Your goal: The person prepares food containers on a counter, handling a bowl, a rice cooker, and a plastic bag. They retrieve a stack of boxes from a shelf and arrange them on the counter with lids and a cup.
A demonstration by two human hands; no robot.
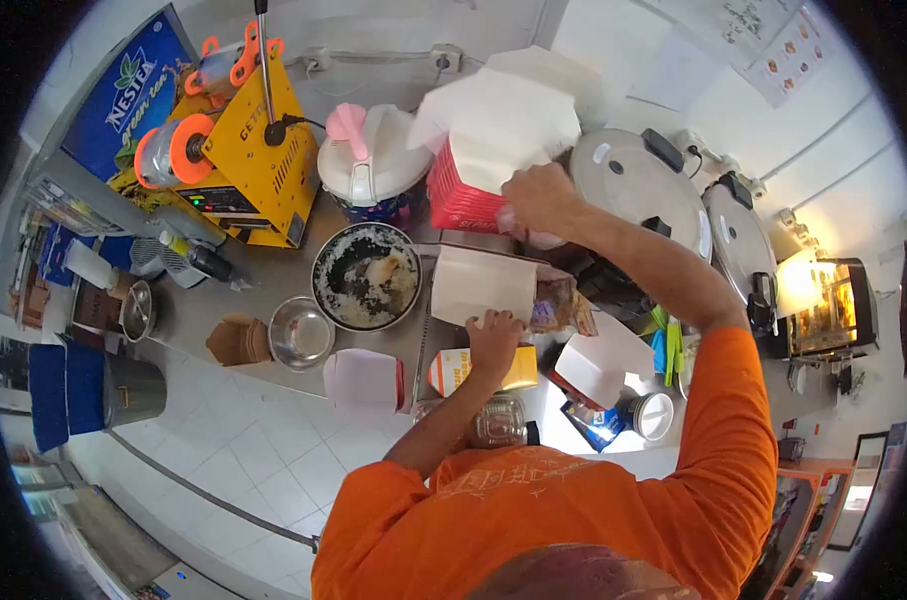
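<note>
My right hand [538, 200] is raised at the back of the counter, its fingers closed on the lower edge of an open red carton with white flaps [493, 130]. Something small and pale shows under the fingers; what it is I cannot tell. My left hand [493, 335] is nearer to me, gripping the near edge of a white folded carton [481, 285] that lies on the steel counter [273, 280]. Just below that hand lies a yellow and orange printed box [470, 371]. A brown bag of food [558, 305] sits to the right of the white carton.
A round pan with food scraps [366, 277], a steel bowl [300, 333], a brown paper box [236, 340] and a pink-edged white box [361, 380] lie to the left. Behind them stand a yellow cup-sealing machine [243, 140] and a white rice cooker [373, 160]. Two silver cooker lids [638, 185] are on the right.
</note>
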